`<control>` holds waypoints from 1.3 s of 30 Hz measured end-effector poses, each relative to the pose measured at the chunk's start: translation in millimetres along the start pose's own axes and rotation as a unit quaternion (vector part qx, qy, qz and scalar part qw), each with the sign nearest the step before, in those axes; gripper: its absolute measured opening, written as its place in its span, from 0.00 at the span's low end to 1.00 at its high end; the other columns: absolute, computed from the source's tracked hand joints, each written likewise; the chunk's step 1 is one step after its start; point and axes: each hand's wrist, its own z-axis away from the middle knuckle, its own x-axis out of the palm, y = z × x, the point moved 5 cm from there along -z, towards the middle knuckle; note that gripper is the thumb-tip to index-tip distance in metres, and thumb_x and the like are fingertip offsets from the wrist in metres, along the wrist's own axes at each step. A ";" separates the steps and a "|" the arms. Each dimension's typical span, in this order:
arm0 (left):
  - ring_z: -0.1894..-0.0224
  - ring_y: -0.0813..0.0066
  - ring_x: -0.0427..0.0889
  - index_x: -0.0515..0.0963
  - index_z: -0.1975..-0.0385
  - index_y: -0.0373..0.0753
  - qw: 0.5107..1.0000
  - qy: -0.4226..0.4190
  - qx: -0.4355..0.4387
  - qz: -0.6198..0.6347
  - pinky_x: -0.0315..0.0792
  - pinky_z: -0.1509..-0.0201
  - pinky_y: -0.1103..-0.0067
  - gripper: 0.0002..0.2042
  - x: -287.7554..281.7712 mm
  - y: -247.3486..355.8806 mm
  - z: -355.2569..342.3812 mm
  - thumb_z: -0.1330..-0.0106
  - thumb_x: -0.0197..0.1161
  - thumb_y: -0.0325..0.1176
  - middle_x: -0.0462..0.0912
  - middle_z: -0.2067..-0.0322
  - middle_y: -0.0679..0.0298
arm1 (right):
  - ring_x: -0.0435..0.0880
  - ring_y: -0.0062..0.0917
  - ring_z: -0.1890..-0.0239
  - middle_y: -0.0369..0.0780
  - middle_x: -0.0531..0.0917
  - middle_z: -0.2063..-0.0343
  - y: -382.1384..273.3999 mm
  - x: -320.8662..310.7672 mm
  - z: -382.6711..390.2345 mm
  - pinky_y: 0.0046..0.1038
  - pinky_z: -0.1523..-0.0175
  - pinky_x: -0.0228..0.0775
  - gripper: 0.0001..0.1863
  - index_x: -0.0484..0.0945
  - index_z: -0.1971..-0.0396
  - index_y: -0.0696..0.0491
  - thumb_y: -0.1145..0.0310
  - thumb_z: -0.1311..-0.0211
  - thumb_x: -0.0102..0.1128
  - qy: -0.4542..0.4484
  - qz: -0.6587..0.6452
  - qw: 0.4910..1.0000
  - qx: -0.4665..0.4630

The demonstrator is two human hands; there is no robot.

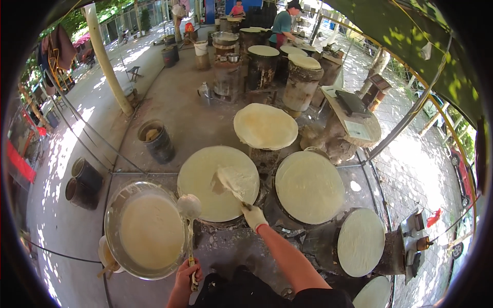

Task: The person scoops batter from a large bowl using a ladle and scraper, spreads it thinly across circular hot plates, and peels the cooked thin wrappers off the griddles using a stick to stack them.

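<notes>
My left hand [185, 275] grips the handle of a metal ladle [189, 206], whose batter-coated bowl is between the large steel basin of pale batter [146, 231] and the middle round griddle [210, 190]. My right hand [253, 216], in a pale glove, is closed on the handle of a flat spreader [230, 182]. Its wide, batter-coated head lies over the pale layer on the middle griddle. A second coated griddle [309, 187] sits to the right, another [361, 241] at lower right, and a round pale sheet [265, 126] on a stand lies beyond.
Dark bins [156, 142] stand at left, near a wooden post [105, 61] and metal frame poles. A side table [362, 128] is at right. Farther back are more drum stoves [303, 82], a person in teal [281, 28] and another in pink [237, 10].
</notes>
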 end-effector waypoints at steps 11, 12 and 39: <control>0.85 0.75 0.65 0.68 0.61 0.35 0.997 0.063 -0.038 0.003 0.60 0.84 0.78 0.06 -5.6 -31.7 -1.4 0.36 0.53 0.24 0.68 0.78 0.61 | 0.70 0.16 0.80 0.32 0.75 0.82 7.1 -20.0 -34.5 0.22 0.74 0.61 0.20 0.79 0.52 0.56 0.58 0.37 0.57 -0.166 -0.072 0.983 0.025; 0.85 0.75 0.65 0.68 0.61 0.35 0.997 0.059 -0.040 0.001 0.60 0.84 0.78 0.06 -6.5 -32.1 -8.7 0.36 0.53 0.24 0.68 0.78 0.61 | 0.69 0.16 0.81 0.31 0.74 0.83 -1.5 -36.0 -38.9 0.22 0.75 0.59 0.20 0.79 0.51 0.57 0.59 0.37 0.57 -0.147 -0.072 0.986 0.024; 0.86 0.85 0.59 0.69 0.59 0.38 0.998 -0.062 0.006 0.010 0.53 0.86 0.85 0.06 44.6 16.5 -22.5 0.31 0.51 0.32 0.63 0.78 0.71 | 0.71 0.16 0.84 0.34 0.79 0.79 46.3 28.1 72.7 0.22 0.78 0.63 0.17 0.79 0.50 0.49 0.63 0.39 0.59 -0.070 -0.121 0.990 -0.017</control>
